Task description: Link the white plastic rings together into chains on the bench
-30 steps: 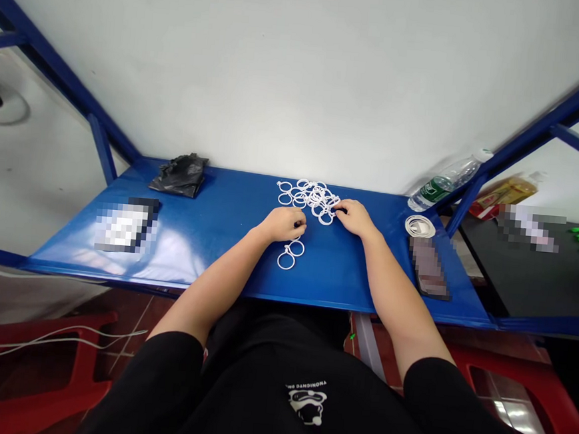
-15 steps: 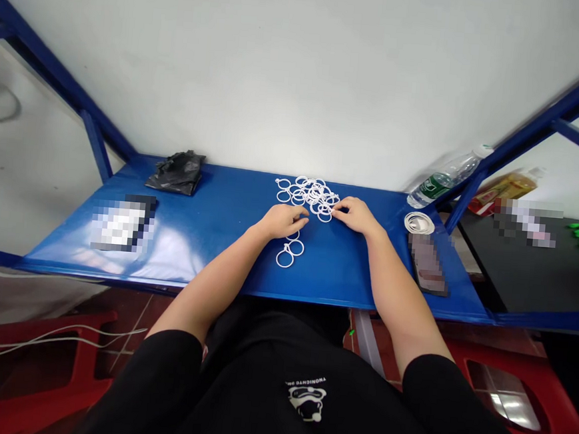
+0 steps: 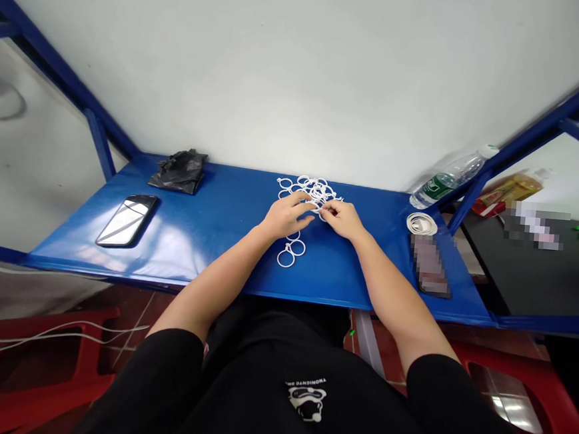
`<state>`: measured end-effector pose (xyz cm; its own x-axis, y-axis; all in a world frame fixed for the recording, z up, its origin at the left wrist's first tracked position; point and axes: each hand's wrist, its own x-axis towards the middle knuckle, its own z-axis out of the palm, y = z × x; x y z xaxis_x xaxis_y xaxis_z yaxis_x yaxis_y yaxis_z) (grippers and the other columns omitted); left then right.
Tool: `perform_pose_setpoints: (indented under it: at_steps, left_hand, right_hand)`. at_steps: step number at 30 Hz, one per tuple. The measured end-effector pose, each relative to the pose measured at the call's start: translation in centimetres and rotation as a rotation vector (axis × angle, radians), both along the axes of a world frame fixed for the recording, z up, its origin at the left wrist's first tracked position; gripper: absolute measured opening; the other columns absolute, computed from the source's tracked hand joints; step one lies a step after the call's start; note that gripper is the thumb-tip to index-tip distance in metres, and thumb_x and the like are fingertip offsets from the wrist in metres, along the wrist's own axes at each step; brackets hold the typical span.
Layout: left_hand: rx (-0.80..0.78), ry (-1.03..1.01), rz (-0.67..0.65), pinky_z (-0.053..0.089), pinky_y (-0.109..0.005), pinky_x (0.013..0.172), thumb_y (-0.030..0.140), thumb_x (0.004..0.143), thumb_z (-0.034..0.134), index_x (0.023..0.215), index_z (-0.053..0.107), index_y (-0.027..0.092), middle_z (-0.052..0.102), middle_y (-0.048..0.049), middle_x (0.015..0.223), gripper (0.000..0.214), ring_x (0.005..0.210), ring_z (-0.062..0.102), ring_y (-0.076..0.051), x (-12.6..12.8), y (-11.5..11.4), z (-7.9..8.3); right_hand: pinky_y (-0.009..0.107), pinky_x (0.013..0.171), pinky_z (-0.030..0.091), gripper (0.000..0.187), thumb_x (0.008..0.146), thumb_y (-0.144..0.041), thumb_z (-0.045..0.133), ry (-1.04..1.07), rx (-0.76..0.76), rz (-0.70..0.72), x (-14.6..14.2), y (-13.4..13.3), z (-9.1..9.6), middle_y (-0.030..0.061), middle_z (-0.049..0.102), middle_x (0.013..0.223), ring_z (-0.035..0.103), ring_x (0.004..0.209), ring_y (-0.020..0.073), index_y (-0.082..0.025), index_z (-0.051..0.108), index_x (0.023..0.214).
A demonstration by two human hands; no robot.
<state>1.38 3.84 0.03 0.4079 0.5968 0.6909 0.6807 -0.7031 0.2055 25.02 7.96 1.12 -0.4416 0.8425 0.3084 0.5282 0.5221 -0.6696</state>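
White rings (image 3: 313, 183), several with small loops, lie in a loose pile near the back of the blue table. My right hand (image 3: 342, 219) pinches a white ring (image 3: 316, 210) at the pile's front edge. Close beside it on the left is my left hand (image 3: 285, 215), its thumb and index finger apart around the near side of that ring; no firm grip shows. Below the left hand, a short chain of joined white rings (image 3: 286, 259) lies on the table, its upper end partly covered by that hand.
On the blue table (image 3: 223, 225) lie a phone (image 3: 127, 221) and a crumpled black bag (image 3: 179, 170) at left. At right are a water bottle (image 3: 437, 183), a coiled white strap (image 3: 422, 224) and a blurred dark flat object (image 3: 430, 265). Blue frame bars flank both sides.
My right hand has moved left with a ring pinched in it, and my left hand has shifted slightly right and up. The two hands are now almost touching in front of the pile.
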Motion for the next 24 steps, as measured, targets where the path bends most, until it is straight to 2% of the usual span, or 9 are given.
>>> perform_pose_setpoints:
  at_steps: [3, 5, 9, 12, 16, 21, 24]
  left_hand:
    - [-0.008, 0.015, -0.037, 0.063, -0.037, 0.087, 0.031, 0.101, 0.066, 0.117, 0.075, 0.022, 0.069, -0.0156, 0.137, 0.021, 0.113, 0.074, -0.025, 0.2, 0.0, 0.0]
    - [-0.020, 0.015, -0.056, 0.063, -0.037, 0.088, 0.030, 0.102, 0.064, 0.117, 0.074, 0.021, 0.072, -0.0151, 0.132, 0.021, 0.116, 0.074, -0.025, 0.2, -0.1, 0.0]
    - [-0.060, 0.013, -0.079, 0.063, -0.034, 0.085, 0.036, 0.104, 0.062, 0.117, 0.075, 0.019, 0.078, -0.0125, 0.120, 0.025, 0.106, 0.076, -0.022, 0.1, -0.3, 0.2]
    - [-0.098, -0.033, -0.090, 0.062, -0.032, 0.082, 0.040, 0.105, 0.060, 0.120, 0.074, 0.019, 0.077, -0.0121, 0.124, 0.029, 0.096, 0.076, -0.019, 0.0, -0.4, 0.2]
    - [-0.151, -0.101, -0.043, 0.060, -0.029, 0.077, 0.037, 0.105, 0.061, 0.120, 0.074, 0.021, 0.075, -0.0103, 0.128, 0.026, 0.078, 0.072, -0.013, -0.2, 0.0, -0.3]
    - [-0.167, -0.133, -0.017, 0.060, -0.028, 0.081, 0.037, 0.101, 0.069, 0.111, 0.076, 0.022, 0.077, -0.0090, 0.124, 0.020, 0.094, 0.076, -0.017, -0.6, 0.6, -1.1]
    - [-0.175, -0.151, 0.009, 0.061, -0.027, 0.079, 0.036, 0.101, 0.069, 0.112, 0.076, 0.022, 0.078, -0.0080, 0.123, 0.019, 0.089, 0.076, -0.015, -0.8, 0.7, -1.2]
  right_hand:
    - [0.030, 0.065, 0.046, 0.014, 0.092, -0.033, 0.065, -0.012, 0.032, 0.052, -0.6, -0.6, 0.2, -0.0019, 0.071, 0.070, 0.062, 0.063, 0.0167, -0.024, 0.073, 0.087]
    - [0.030, 0.067, 0.048, 0.012, 0.092, -0.032, 0.064, -0.007, 0.055, 0.064, -0.6, -0.9, 0.3, -0.0013, 0.072, 0.073, 0.064, 0.066, 0.0172, -0.024, 0.073, 0.089]
    - [0.032, 0.071, 0.051, 0.015, 0.095, -0.034, 0.062, 0.011, 0.078, 0.073, -0.6, -1.1, 0.6, 0.0010, 0.075, 0.080, 0.067, 0.071, 0.0183, -0.023, 0.073, 0.094]
    - [0.033, 0.074, 0.053, 0.017, 0.097, -0.036, 0.062, 0.023, 0.084, 0.084, -0.7, -1.1, 0.7, 0.0029, 0.078, 0.088, 0.069, 0.076, 0.0196, -0.023, 0.073, 0.099]
    - [0.034, 0.079, 0.055, 0.019, 0.099, -0.038, 0.062, 0.038, 0.096, 0.111, -1.1, -1.3, 0.4, 0.0039, 0.079, 0.095, 0.070, 0.081, 0.0207, -0.024, 0.074, 0.103]
    - [0.036, 0.083, 0.057, 0.021, 0.103, -0.038, 0.060, 0.053, 0.118, 0.123, -1.6, -1.6, 0.0, 0.0051, 0.080, 0.101, 0.071, 0.085, 0.0214, -0.024, 0.076, 0.107]
    - [0.038, 0.085, 0.059, 0.023, 0.102, -0.035, 0.060, 0.078, 0.092, 0.142, -1.7, -1.6, -0.1, 0.0058, 0.080, 0.107, 0.073, 0.088, 0.0218, -0.025, 0.077, 0.115]
